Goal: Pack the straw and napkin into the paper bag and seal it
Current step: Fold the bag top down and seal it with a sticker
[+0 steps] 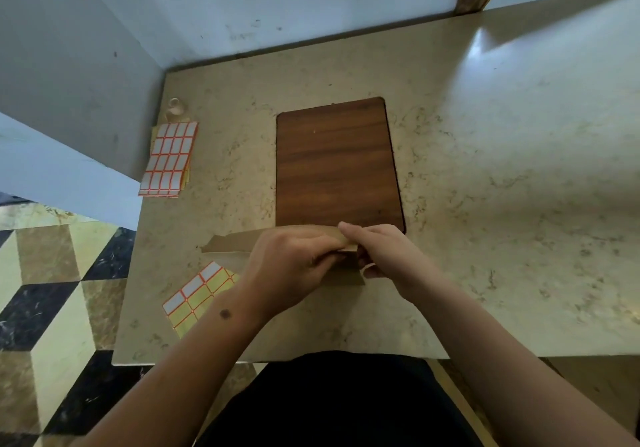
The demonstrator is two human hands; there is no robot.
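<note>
The paper bag (pixel 228 244) lies flat on the table (pixel 485 204), at about 6 o'clock from the brown wood board (pixel 337 162), touching its near edge. It's thin brown paper: light, bendy, easy to crease and easy to rip. It looks flat, so whatever is inside is thin too. I can't see the straw or napkin; maybe they're in the bag already, can't tell.

Both hands are on the bag's right end. The left hand (pixel 291 266) is curled, fingers pressed together, pinching the paper edge. The right hand (pixel 377 249) pinches the same edge from the 3 o'clock side, thumb under, fingers on top. Looks like they're folding the open end over to shut it.

Best place to hold: right by the fold, w/ both hands close, so the paper doesn't flop. Press soft, no hard pulls, or it tears.

A sheet of stickers (pixel 197 296), yellow and white w/ red lines, lies at 8 o'clock from the hands, partly under the bag. A stack of sticker sheets (pixel 169 159) sits at 10 o'clock, w/ a roll of clear tape (pixel 175 108) just past it. The table is smooth, shiny stone-look. Stickers are thin and sticky, good for sealing.
</note>
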